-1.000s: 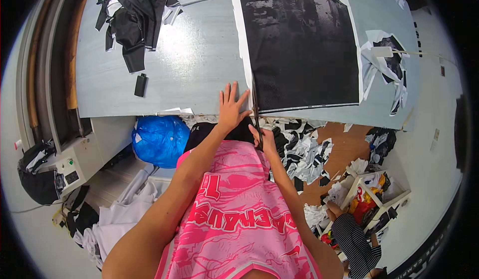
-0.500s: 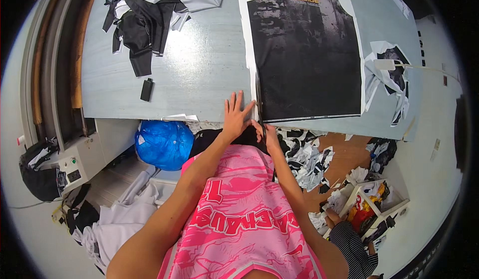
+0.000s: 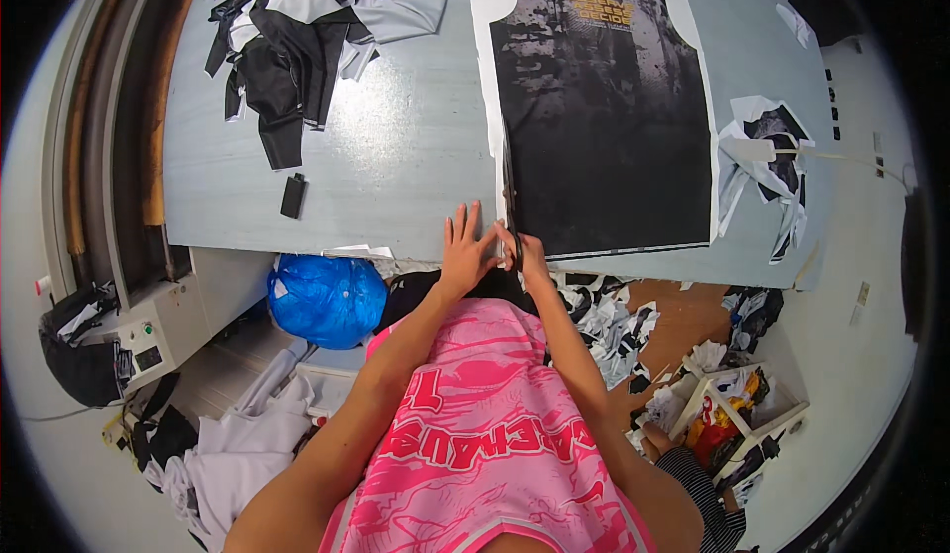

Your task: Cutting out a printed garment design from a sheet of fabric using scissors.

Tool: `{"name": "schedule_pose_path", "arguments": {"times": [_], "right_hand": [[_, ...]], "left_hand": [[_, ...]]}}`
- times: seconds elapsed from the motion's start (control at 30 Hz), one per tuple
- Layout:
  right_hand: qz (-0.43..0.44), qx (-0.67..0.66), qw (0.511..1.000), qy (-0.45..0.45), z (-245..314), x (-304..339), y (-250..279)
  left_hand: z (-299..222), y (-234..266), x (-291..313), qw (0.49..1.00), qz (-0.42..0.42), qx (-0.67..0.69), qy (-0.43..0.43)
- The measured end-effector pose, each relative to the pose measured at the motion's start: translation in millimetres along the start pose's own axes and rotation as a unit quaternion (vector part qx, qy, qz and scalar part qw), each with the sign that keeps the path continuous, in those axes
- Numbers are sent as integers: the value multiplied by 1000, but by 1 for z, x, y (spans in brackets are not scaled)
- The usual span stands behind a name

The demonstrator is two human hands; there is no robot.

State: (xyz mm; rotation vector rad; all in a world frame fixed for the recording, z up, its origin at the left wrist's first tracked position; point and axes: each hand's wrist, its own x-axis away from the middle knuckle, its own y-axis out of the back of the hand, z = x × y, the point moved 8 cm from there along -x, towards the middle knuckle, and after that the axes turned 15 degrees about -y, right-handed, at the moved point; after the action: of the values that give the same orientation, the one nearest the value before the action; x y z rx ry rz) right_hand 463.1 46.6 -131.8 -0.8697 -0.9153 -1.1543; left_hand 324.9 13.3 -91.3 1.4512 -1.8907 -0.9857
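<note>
So the big grey-blue table [image 3: 421,138] takes up most of the top here. Biggest thing on it is the black printed fabric panel [image 3: 614,157] with white borders, lying flat, pretty much straight ahead of the right hand's grip, its lower left corner right beside it. Up on the left there's a messy pile of dark and grey cut pieces [image 3: 282,78], well apart from both hands. Right hand [image 3: 532,259] is at the table's front edge, closed around the scissors' handles. Left hand [image 3: 465,254] is next to it, three fingers spread on the table, thumb side by the white border; can't tell if that grip is pinching anything. The scissors [image 3: 511,192] point away from the body, blades along the panel's left edge.
</note>
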Motion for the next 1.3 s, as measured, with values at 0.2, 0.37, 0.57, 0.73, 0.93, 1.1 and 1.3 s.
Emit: {"name": "schedule_pose_path", "arguments": {"times": [0.2, 0.37, 0.57, 0.73, 0.93, 1.1, 1.3], "right_hand": [[-62, 50, 996, 31, 9, -14, 2], [-64, 102, 993, 14, 39, -17, 2], [-5, -14, 1000, 2, 69, -32, -17], [-31, -1, 999, 15, 82, -27, -21], [-20, -3, 999, -31, 110, -28, -21], [-30, 23, 999, -4, 142, -47, -20], [-70, 59, 996, 22, 160, -57, -16]], "left_hand": [[-3, 0, 3, 1000, 0, 4, 8], [-5, 2, -5, 1000, -1, 1, 17], [-4, 10, -5, 999, 21, 6, 25], [-4, 14, -3, 999, 28, -5, 22], [-6, 18, -10, 999, 39, 8, 22], [-17, 19, -16, 999, 37, 0, 11], [-24, 24, -23, 999, 34, -8, 8]]}}
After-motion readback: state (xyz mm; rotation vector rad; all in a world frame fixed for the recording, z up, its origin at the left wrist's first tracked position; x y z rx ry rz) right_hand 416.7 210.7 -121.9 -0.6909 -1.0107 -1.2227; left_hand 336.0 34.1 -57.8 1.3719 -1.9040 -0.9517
